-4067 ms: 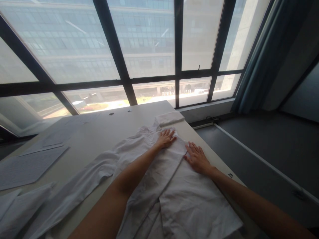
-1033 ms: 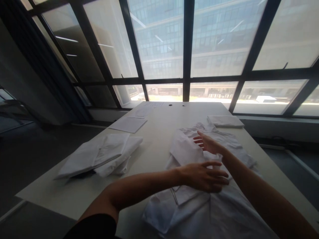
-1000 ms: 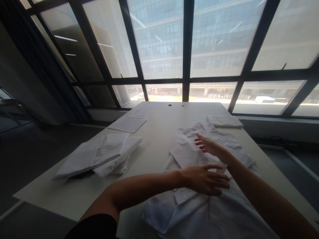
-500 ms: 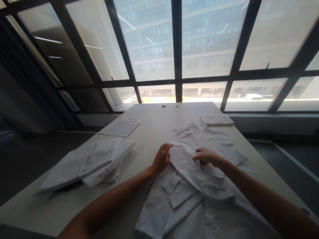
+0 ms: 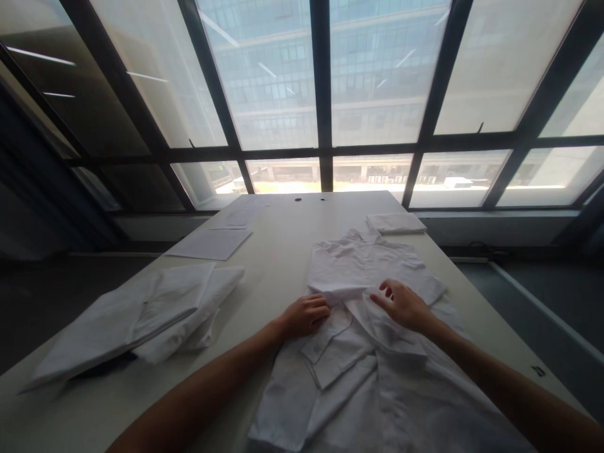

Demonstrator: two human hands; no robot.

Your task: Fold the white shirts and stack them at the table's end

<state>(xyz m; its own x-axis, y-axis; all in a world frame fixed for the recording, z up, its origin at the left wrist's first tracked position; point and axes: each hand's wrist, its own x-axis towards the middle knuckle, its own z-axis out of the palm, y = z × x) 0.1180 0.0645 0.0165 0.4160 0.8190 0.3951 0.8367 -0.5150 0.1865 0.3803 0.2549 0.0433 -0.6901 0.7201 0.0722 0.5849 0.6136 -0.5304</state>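
Through the head view we saw the shirt [image 5: 365,267] on the table [image 5: 278,251]. Our left hand [image 5: 306,314] curled at its edge, gripping or not we couldn't tell; our right hand [image 5: 403,306], thumb and fingers parted, was over it.

Two bare hands are recorded on inspection: the left hand [image 5: 306,314] presents a compact, rounded back leading into slim fingers [image 5: 321,308], while the right hand [image 5: 403,305] shows a longer back, a clearly separate thumb [image 5: 383,304] and narrow digits. The left forearm [image 5: 207,389] and the right forearm [image 5: 495,382] are likewise bare from the wrist to the limit of my view, each slender and smooth in outline, narrowest at the wrist and thickening steadily along its length. Finer detail, nails included, is too blurred and shaded for me to certify.
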